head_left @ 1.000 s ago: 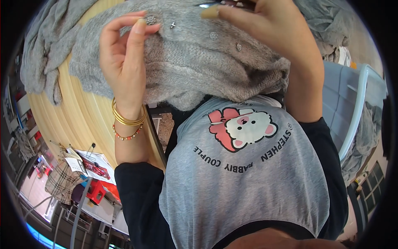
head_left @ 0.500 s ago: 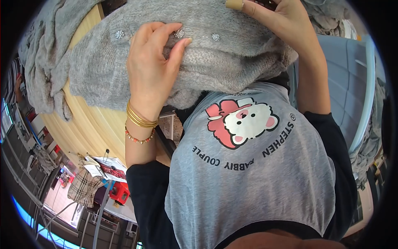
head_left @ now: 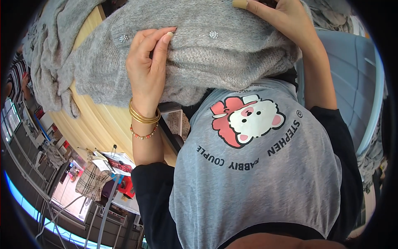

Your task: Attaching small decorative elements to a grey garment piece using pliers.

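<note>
A grey fuzzy knit garment (head_left: 232, 62) lies bunched across the table edge and against my body. Two sparkly round buttons show on it, one (head_left: 123, 38) left of my left hand and another (head_left: 213, 34) to its right. My left hand (head_left: 145, 66) rests on the knit, thumb and forefinger pinched together; what sits between the tips is hidden. At the garment's upper right is my right hand (head_left: 286, 18), its thumb stretched out over the knit with a tan cover (head_left: 240, 4) on the tip. Its other fingers are mostly cut off by the upper edge.
More grey knitwear (head_left: 52, 54) hangs over the pale wooden table (head_left: 103, 120) at left. A light blue plastic bin (head_left: 348, 79) stands at right. Papers (head_left: 120, 162) and a red stool-like object (head_left: 127, 187) are at lower left. A person in stripes (head_left: 17, 76) is at far left.
My left thumb and forefinger have closed from apart to a pinch. The button between them no longer shows there. The view has shifted slightly; my right hand stays at the garment's upper right.
</note>
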Demonstrator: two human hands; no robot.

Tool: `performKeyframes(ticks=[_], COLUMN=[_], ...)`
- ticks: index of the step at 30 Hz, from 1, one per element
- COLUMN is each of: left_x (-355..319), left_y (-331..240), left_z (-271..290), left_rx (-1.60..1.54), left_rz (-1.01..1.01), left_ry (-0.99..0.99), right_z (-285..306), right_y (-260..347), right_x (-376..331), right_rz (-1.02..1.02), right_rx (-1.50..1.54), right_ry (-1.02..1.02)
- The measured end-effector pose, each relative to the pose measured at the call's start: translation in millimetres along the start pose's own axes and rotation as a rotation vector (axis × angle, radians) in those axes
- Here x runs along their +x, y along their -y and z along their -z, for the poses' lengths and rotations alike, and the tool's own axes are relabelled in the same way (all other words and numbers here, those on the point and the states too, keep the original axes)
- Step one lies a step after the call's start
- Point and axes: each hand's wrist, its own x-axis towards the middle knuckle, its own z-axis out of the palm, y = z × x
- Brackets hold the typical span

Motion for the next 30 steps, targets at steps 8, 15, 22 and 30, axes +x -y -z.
performKeyframes(ticks=[8,15,22,30], left_x=[3,10,13,10], left_y=[-10,-36,-33,-25], left_z=[-2,-19,-38,-39], left_rx=[0.002,0.31,0.419,0.366], left_rz=[-0.018,-0.331,-0.253,-0.225], left_ry=[-0.014,-0.06,0.14,0.128], right_z=[2,8,8,9], right_y=[-1,-2,-7,-12], right_x=[1,0,-2,0], right_rz=[0.016,-0.001,0.007,0.003], right_rx=[-0.036,0.054,0.111,0.099], right_ry=[0.0,0.031,0.038,0.057])
